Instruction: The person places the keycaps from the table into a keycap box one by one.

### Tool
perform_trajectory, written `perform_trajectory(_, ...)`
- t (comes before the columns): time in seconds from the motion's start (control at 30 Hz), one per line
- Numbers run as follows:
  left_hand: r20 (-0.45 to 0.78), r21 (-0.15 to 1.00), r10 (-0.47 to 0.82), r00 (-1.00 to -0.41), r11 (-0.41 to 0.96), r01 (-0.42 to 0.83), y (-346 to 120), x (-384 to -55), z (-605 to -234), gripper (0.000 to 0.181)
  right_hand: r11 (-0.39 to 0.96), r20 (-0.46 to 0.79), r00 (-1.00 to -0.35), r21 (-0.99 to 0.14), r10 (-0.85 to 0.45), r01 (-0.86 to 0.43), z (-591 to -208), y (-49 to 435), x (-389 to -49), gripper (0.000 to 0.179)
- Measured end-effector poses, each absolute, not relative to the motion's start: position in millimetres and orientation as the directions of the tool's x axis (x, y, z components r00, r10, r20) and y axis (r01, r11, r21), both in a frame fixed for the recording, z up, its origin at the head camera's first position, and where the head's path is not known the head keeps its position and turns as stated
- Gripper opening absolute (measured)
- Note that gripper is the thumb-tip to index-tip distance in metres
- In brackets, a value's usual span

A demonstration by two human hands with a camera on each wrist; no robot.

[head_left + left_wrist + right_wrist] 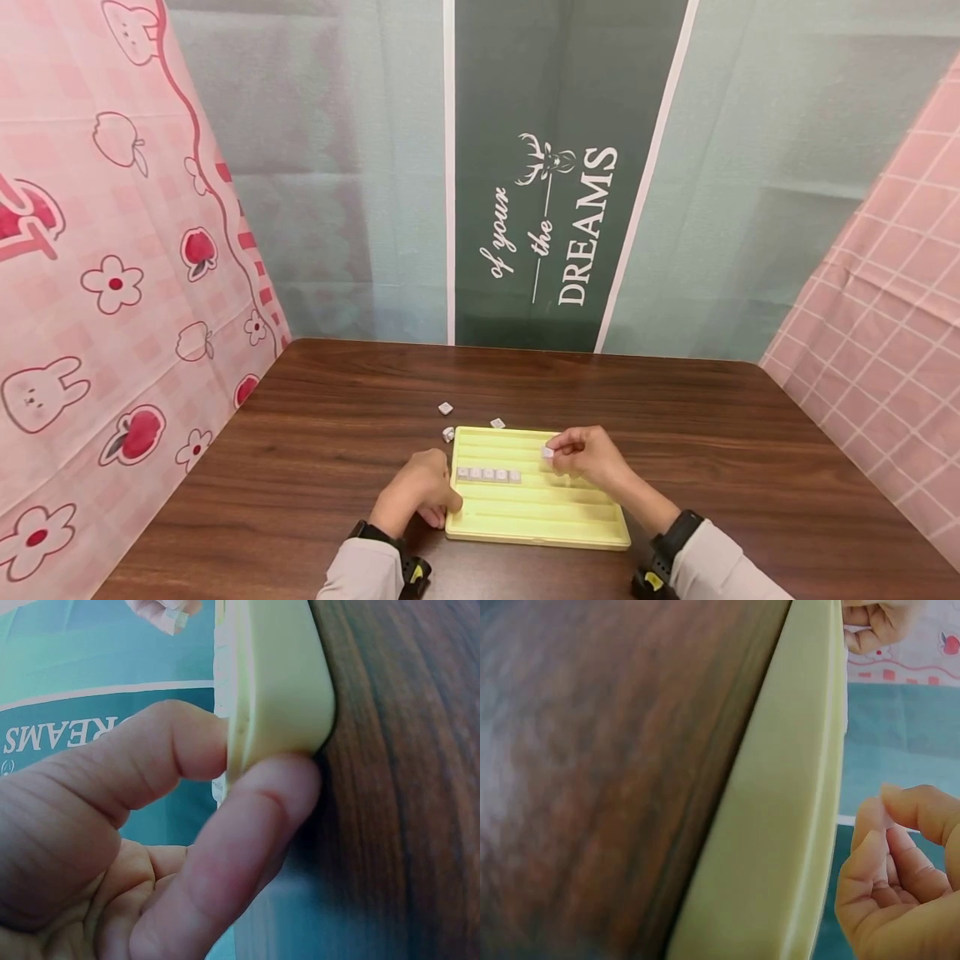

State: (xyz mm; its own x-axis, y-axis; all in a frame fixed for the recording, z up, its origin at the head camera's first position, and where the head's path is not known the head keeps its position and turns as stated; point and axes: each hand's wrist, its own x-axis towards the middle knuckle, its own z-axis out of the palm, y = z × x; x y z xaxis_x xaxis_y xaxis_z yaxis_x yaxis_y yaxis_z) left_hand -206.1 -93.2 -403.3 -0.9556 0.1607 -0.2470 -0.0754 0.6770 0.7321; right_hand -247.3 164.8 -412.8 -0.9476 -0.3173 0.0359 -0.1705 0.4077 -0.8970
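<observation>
A shallow yellow tray point(540, 527) with long ridged rows lies on the table. My left hand point(418, 487) grips its left side; in the left wrist view the thumb and a finger pinch the tray's wall point(289, 682). Over the tray's right half, my right hand point(592, 457) pinches a small white keycap point(547, 452) between thumb and fingertips. That keycap point(176, 621) also shows at the top of the left wrist view, while in the right wrist view the fingers hide it. Several white keycaps point(489, 474) stand side by side in one row, starting at the tray's left wall.
Loose keycaps lie on the brown wooden table point(360, 392) beyond the tray: one keycap point(446, 408) farther back, one keycap point(497, 423) close behind the far rim, and a white piece point(448, 434) by the far left corner. Patterned cloths point(375, 208) hang around the table.
</observation>
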Motion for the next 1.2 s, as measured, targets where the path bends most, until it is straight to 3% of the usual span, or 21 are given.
perform_trajectory(0.2, -0.248, 0.734, 0.161, -0.955, 0.675, -0.077, -93, -206, -403, 0.016, 0.422, 0.035, -0.922, -0.882, -0.385, -0.210, -413, 158, -244, 0.014)
perform_trajectory(0.6, -0.252, 0.734, 0.163, -0.954, 0.675, -0.079, -93, -205, -402, 0.017, 0.525, 0.051, -0.915, -0.805, -0.400, -0.274, -417, 145, -243, 0.014)
perform_trajectory(1.2, -0.250, 0.738, 0.164, -0.954, 0.670, -0.079, -94, -207, -406, 0.017, 0.585, -0.015, -0.902, -0.766, -0.431, -0.267, -415, 136, -243, 0.018)
